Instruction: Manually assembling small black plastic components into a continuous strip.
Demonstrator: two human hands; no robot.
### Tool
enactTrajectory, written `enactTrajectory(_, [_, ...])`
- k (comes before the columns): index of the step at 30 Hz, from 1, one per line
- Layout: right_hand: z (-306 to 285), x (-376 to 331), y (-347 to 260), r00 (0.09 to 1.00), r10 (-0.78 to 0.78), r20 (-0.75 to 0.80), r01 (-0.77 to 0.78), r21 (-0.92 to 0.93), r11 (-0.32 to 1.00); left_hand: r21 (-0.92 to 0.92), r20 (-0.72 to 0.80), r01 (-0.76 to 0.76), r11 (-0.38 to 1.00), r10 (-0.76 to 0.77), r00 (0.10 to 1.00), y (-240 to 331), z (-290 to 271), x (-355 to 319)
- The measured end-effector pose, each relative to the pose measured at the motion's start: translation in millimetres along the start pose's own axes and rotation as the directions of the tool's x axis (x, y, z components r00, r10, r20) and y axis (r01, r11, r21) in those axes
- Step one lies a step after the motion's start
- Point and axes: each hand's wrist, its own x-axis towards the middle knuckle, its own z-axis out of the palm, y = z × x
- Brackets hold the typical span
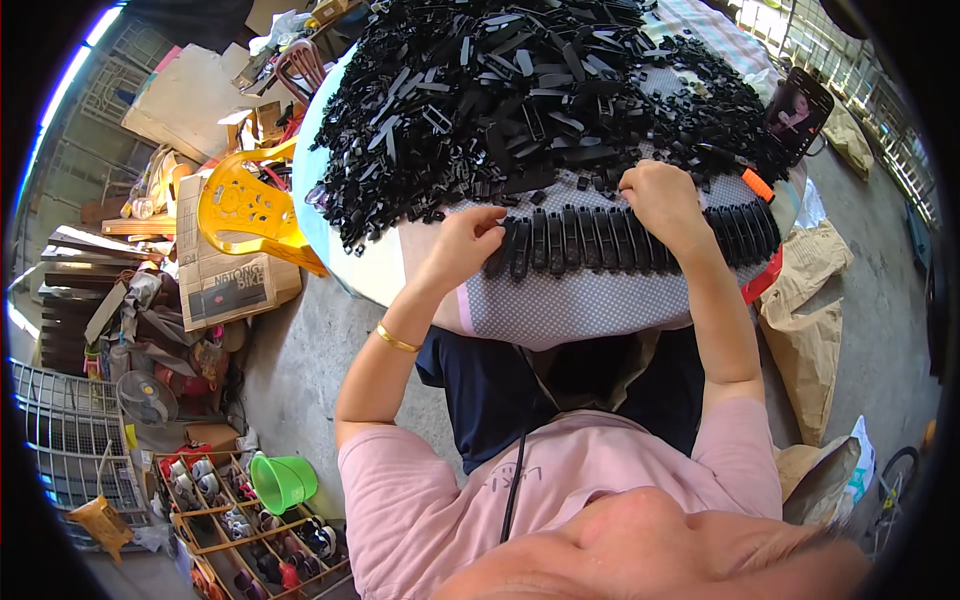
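Note:
A row of long black plastic parts [585, 240] lies side by side along the near part of the round table. My left hand [466, 243] is at the row's left end, its fingers bent and closed beside the first parts. Whatever sits between those fingertips is too small to make out. Over the right half of the row reaches my right hand [662, 203], thumb and fingers drawn together at the edge of the heap; its fingertips hide what they hold, if anything. Beyond both hands spreads a big heap of loose black plastic pieces [480, 110].
A patterned cloth [590, 305] covers the table. At its right side stand a phone [800, 115] and an orange-ended tool [757, 185]. To the left are a yellow plastic chair [245, 205] and a cardboard box [225, 285]. Brown paper sacks [805, 320] lie to the right.

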Motion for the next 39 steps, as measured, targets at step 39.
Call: enactTrajectory(39, [-21,-3,-32,0.734,-0.216,-0.644,0.596,0.457,0.660,-0.888,0.258,0.184,0.422,0.125,0.958,56,17,16])
